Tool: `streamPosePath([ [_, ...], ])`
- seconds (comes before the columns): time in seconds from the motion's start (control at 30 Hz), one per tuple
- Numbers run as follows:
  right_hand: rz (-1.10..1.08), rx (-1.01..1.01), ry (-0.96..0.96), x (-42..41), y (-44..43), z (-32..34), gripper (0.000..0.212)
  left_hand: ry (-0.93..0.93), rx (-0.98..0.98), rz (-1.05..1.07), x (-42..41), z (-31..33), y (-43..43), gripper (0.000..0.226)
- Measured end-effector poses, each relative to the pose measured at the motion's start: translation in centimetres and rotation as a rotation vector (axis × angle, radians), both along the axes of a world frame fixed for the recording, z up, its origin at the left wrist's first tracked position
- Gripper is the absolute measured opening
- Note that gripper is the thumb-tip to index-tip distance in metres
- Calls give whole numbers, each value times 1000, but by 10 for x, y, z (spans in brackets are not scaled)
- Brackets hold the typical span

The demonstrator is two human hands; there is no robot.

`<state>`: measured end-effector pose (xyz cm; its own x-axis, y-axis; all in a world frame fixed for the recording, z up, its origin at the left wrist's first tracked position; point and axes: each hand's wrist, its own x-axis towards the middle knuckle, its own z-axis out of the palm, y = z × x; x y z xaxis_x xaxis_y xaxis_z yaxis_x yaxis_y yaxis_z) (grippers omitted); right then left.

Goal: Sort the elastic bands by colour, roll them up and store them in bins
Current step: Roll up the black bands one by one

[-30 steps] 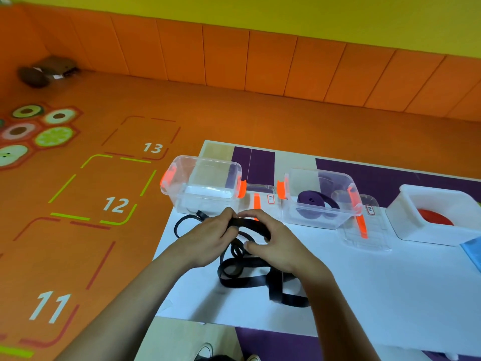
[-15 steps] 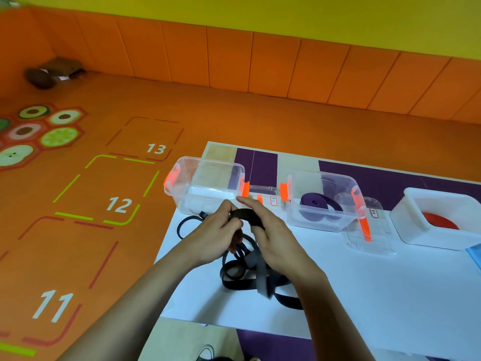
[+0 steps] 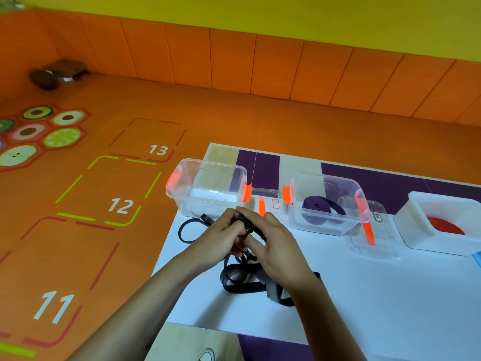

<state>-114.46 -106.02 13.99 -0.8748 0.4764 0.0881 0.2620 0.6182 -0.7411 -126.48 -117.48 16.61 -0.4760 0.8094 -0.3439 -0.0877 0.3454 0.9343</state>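
A long black elastic band [image 3: 240,278] lies in loose loops on the white sheet [image 3: 364,295], with one loop trailing left toward the table edge. My left hand [image 3: 221,237] and my right hand [image 3: 276,246] meet above the pile, and both pinch the band's end into a small roll between the fingertips. Just behind the hands stands a clear bin with orange clips [image 3: 208,190], nothing visible inside. A second clear bin [image 3: 328,204] holds a rolled purple band [image 3: 316,205]. A white bin [image 3: 440,222] at the right holds a red band [image 3: 446,225].
Two clear lids with orange clips lie on the table, one [image 3: 265,201] between the clear bins and one [image 3: 369,238] in front of the purple bin. The table's left edge drops to an orange floor with numbered squares. A blue object [image 3: 477,259] peeks in at the right edge.
My hands have drawn closer together and lifted the band's end toward the left bin. The loose loops have shifted under my right wrist as band is taken up.
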Motion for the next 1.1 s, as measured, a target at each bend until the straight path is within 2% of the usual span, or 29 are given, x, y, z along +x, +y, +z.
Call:
streamPosePath([
  [0.13,43,-39,-16,3,13,4,50,-62,37,-20,-16,1,-6,28],
  [0.23,113,-110,-10,3,16,10,49,-173,58,-101,-30,6,-11,41],
  [0.3,140,-144,-14,3,15,14,47,-193,73,-147,-34,8,-13,41],
  [0.43,127,-195,22,0,14,16,46,-139,115,-91,-31,8,-10,36],
  [0.5,101,-211,35,-1,15,15,47,-174,135,-35,-29,5,-9,35],
  [0.77,-47,-39,43,-7,7,21,56,-332,267,197,-22,1,-1,38],
  [0.87,-145,6,61,-16,-9,20,49,-376,299,287,-15,2,5,39],
  [1.03,-277,96,39,-24,-13,13,33,-275,267,353,1,-3,11,52],
  [1.1,-235,80,25,-21,-8,10,37,-276,265,331,3,-4,11,44],
])
